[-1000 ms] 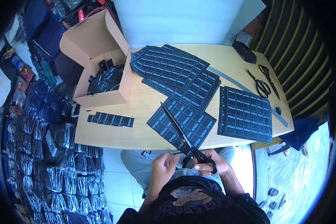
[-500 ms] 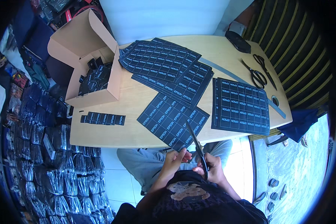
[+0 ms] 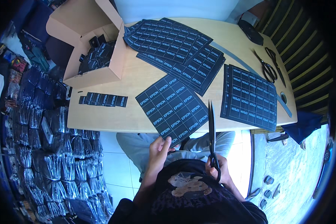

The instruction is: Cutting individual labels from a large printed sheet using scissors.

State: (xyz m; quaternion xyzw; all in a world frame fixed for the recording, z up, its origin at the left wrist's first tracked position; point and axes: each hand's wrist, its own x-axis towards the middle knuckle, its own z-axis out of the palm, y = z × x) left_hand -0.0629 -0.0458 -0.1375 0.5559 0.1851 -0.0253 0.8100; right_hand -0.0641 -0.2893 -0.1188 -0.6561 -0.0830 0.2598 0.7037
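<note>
My left hand [image 3: 158, 153] pinches the near corner of a black sheet [image 3: 172, 109] printed in a grid of white lettering, thumb on top. That sheet slants over the table's front edge. To its right, my right hand [image 3: 219, 168] grips black-handled scissors [image 3: 212, 128], fingers round the handles. Their long blades point away from me and look closed or nearly so, just beside the sheet's right corner. Toward the left of the table lies a row of small cut black pieces [image 3: 103, 99], overlapping one another.
A cardboard box [image 3: 97, 76] with black cut pieces stands back left. Fanned printed sheets [image 3: 168, 41] cover the table's middle, another stack [image 3: 250, 99] the right. Beyond lie a metal ruler [image 3: 233, 56], two more pairs of scissors [image 3: 269, 72] and a black case [image 3: 251, 31].
The scissors have moved right, off the sheet, and their blades now point straight ahead. The sheet has turned a little in my left hand. The whole view has shifted slightly.
</note>
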